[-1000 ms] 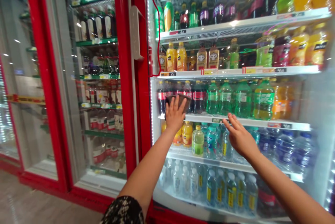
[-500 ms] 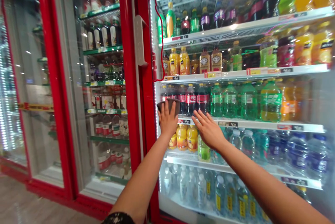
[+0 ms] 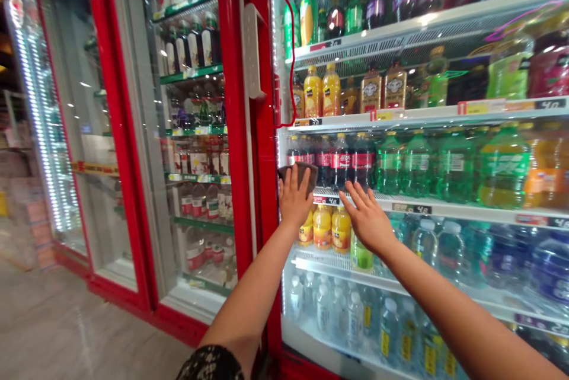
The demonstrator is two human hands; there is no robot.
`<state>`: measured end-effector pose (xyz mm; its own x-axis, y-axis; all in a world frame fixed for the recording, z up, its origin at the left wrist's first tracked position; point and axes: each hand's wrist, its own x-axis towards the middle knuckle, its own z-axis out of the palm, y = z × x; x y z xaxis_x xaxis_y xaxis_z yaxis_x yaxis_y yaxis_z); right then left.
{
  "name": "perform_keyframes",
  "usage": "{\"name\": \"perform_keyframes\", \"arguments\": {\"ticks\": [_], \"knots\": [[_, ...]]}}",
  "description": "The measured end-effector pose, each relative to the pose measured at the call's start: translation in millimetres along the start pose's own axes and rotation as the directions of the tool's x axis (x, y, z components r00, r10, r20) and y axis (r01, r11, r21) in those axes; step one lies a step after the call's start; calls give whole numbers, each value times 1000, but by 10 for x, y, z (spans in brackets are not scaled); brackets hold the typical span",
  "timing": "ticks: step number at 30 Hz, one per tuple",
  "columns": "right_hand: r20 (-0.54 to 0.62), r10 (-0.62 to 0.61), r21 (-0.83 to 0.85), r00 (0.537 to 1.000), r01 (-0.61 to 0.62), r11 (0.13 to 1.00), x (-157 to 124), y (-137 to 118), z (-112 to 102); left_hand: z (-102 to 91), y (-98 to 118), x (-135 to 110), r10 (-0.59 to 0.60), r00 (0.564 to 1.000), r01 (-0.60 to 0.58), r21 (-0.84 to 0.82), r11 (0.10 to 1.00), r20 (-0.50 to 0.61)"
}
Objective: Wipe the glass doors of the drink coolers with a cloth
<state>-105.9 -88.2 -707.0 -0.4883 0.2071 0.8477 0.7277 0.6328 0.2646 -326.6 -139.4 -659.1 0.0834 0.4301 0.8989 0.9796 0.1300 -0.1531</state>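
My left hand [image 3: 295, 197] holds a dark grey-brown cloth [image 3: 306, 175] flat against the glass door [image 3: 329, 128] of a drinks fridge, its fingers stretched over it. To its right, my right hand [image 3: 367, 214] is open, with fingers spread and nothing in it; it lies at the glass, but whether the palm touches I cannot tell. Behind the glass, cola bottles [image 3: 341, 160] stand just above the hands. Orange juice bottles [image 3: 322, 227] are on the shelf below, between my forearms.
A white door handle [image 3: 254, 51] sticks out from the red frame [image 3: 262, 125] left of my hands. Further left stand more glass-doored fridges [image 3: 195, 149]. Green soda bottles [image 3: 418, 160] and water bottles [image 3: 354, 315] fill other shelves. Grey floor [image 3: 84, 315] shows at lower left.
The view has turned a little left, so the fridge and both hands sit further right. My left hand stays on the cloth, and the right hand stays open beside it.
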Motion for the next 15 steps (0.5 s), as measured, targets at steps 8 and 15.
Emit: {"name": "perform_keyframes", "arguments": {"ticks": [8,15], "knots": [[-20,-20,-21,1000,19,1000,-18,-2,21,39,-14,-320,206,969,-216,66,974,139],[-55,-54,-24,997,52,998,-45,30,55,-52,-436,198,-111,994,112,85,990,-15]]}}
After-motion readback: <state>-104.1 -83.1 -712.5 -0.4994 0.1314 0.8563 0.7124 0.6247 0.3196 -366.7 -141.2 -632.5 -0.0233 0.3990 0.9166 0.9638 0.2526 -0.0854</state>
